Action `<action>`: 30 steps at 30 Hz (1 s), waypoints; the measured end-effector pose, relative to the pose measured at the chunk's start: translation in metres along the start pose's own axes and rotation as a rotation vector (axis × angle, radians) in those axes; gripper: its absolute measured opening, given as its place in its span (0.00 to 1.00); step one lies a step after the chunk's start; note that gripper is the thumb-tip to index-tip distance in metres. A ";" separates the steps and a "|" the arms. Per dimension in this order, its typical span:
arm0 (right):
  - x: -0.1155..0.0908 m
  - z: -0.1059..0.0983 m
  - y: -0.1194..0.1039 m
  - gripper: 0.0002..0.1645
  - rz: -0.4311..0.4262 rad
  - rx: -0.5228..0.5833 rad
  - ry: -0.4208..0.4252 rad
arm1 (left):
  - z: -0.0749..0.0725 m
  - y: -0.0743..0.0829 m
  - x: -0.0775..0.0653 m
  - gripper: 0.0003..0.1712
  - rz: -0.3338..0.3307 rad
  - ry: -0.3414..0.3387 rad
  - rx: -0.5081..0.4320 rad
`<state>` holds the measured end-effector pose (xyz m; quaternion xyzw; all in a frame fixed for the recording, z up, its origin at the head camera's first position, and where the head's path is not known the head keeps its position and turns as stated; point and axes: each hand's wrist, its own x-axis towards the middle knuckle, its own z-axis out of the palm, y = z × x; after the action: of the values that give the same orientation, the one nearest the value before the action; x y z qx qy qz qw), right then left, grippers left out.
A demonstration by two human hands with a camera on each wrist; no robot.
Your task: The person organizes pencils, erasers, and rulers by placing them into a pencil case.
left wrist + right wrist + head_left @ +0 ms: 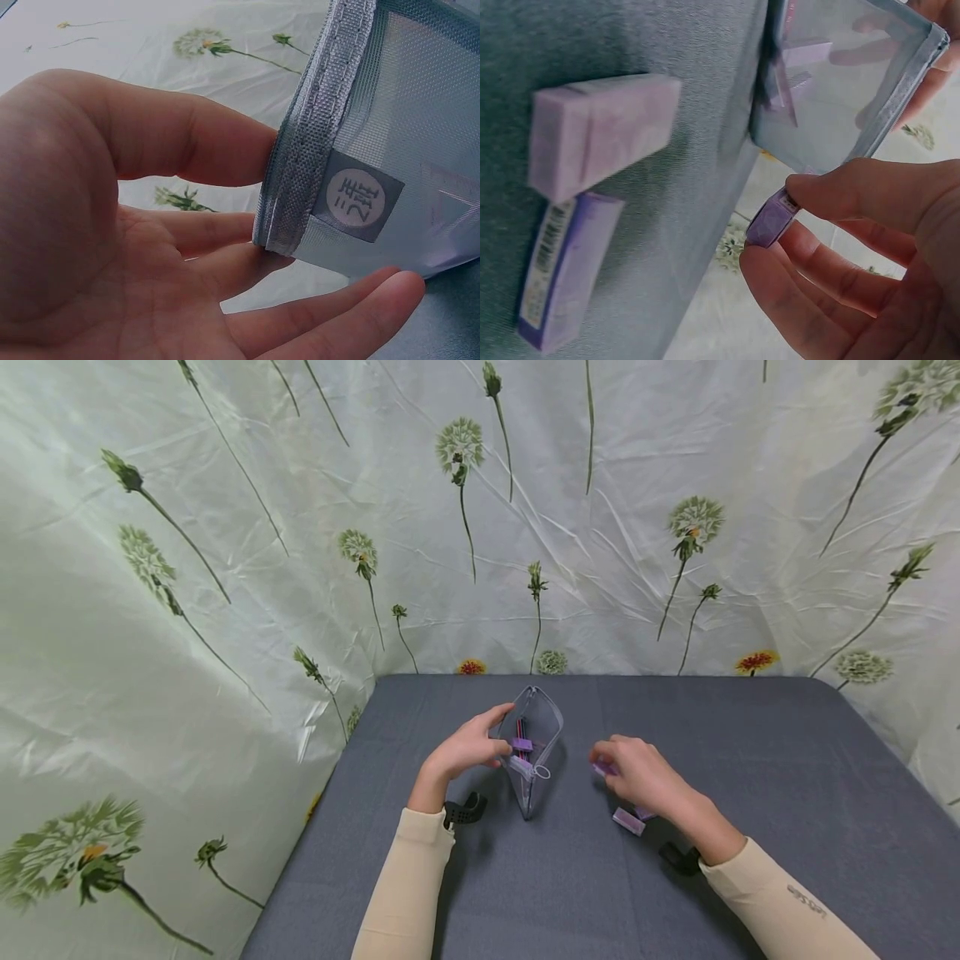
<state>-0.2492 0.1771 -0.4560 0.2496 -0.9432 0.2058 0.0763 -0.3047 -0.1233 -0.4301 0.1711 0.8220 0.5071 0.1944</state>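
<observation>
The left hand (468, 745) pinches the pouch (397, 112) on the tabletop (337, 860), apparently to spread its mouth. The right hand (641, 774) pinches a box (771, 220) to the pouch's right, probably for easy release; two more boxes (604, 135) lie nearby.

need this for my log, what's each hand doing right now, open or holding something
Left hand: holding the pouch.
Right hand: pinching a purple box.

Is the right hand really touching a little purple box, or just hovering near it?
Touching. The right wrist view shows the right hand pinching a small purple box, with thumb and index finger meeting its opposite ends.
</observation>
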 end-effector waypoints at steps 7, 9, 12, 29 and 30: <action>0.005 -0.004 -0.004 0.16 -0.003 0.014 0.018 | 0.000 0.000 0.000 0.46 0.006 -0.002 0.014; 0.007 -0.005 -0.005 0.16 -0.008 0.017 0.026 | 0.000 0.000 0.000 0.46 0.002 -0.001 0.013; 0.010 -0.008 -0.007 0.16 -0.018 0.020 0.038 | 0.000 -0.001 0.000 0.46 0.000 0.000 0.011; 0.034 -0.028 -0.027 0.16 -0.067 0.045 0.100 | 0.000 0.002 -0.001 0.46 0.024 0.008 0.000; 0.036 -0.029 -0.029 0.16 -0.071 0.047 0.100 | 0.000 0.002 0.000 0.46 0.022 0.008 0.001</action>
<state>-0.2647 0.1510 -0.4107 0.2741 -0.9236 0.2372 0.1249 -0.3042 -0.1229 -0.4287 0.1782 0.8211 0.5095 0.1854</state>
